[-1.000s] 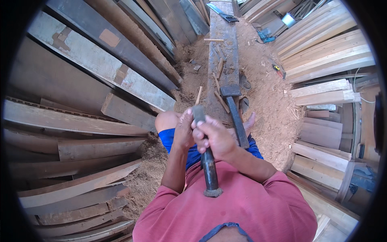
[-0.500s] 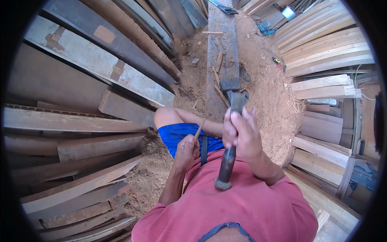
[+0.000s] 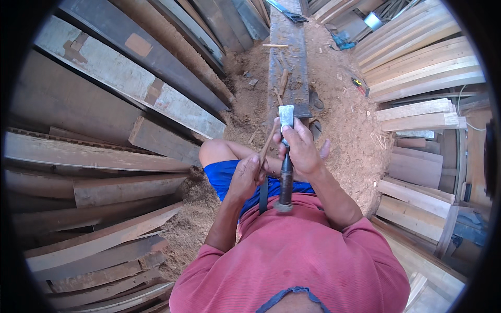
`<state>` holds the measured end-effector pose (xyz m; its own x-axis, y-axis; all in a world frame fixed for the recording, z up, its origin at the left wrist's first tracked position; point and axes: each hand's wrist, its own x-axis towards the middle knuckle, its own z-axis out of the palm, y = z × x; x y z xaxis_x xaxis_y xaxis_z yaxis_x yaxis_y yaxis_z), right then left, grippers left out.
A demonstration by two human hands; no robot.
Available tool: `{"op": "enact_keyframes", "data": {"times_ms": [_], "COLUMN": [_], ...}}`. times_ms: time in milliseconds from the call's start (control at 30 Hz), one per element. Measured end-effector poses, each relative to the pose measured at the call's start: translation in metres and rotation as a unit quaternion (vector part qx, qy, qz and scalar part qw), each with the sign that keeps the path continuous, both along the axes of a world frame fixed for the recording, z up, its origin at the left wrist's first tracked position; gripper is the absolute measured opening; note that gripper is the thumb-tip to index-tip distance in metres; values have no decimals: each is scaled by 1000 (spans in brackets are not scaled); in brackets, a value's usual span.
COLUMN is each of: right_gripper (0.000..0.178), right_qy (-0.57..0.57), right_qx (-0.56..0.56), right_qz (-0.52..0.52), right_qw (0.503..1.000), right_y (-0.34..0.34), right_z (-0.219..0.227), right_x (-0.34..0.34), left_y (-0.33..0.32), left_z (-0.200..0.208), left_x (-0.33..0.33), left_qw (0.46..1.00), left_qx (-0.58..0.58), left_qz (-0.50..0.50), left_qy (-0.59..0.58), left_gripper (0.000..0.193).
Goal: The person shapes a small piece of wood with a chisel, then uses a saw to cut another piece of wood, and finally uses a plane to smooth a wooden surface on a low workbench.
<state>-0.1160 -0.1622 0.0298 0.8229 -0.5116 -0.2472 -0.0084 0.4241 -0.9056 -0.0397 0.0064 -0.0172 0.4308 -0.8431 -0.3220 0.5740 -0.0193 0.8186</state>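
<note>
My right hand (image 3: 303, 150) is closed around a wide chisel (image 3: 286, 183) at the neck, between blade and handle. Its bright flat blade points away from me, while the dark handle with a frayed butt end hangs toward my shirt. In my closed left hand (image 3: 245, 177) is a thin wooden stick (image 3: 269, 142), slanting up and to the right. The stick's far end comes close to the chisel blade and the right fingers; whether it touches them I cannot tell. Both hands are above my lap, over the blue shorts.
A narrow plank bench (image 3: 296, 65) runs away from me, bearing wood offcuts (image 3: 283, 82) and a handsaw (image 3: 287, 12). Sawdust covers the floor around it. Boards (image 3: 125, 78) lean at left; stacked timber (image 3: 417, 68) lines the right. A blue power tool (image 3: 343, 41) lies by that stack.
The chisel has swung left and lower, its blade now showing flat beside the stick. My right hand moved left, and the stick has tilted further right toward it.
</note>
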Motion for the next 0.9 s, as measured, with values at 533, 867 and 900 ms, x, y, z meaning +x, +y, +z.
{"op": "enact_keyframes", "data": {"times_ms": [533, 867, 900], "right_gripper": [15, 17, 17], "right_qy": [-8, -44, -46], "right_qx": [326, 261, 264], "right_qz": [124, -10, -7], "right_qw": [937, 964, 964], "right_y": [65, 33, 35], "right_z": [33, 35, 29], "right_x": [-9, -29, -22], "left_y": [-9, 35, 26], "left_z": [28, 3, 2], "left_x": [31, -7, 0], "left_qw": [916, 986, 985], "left_qx": [42, 89, 91], "left_qz": [93, 72, 75], "left_qy": [-388, -121, -124], "left_gripper": [32, 36, 36]}}
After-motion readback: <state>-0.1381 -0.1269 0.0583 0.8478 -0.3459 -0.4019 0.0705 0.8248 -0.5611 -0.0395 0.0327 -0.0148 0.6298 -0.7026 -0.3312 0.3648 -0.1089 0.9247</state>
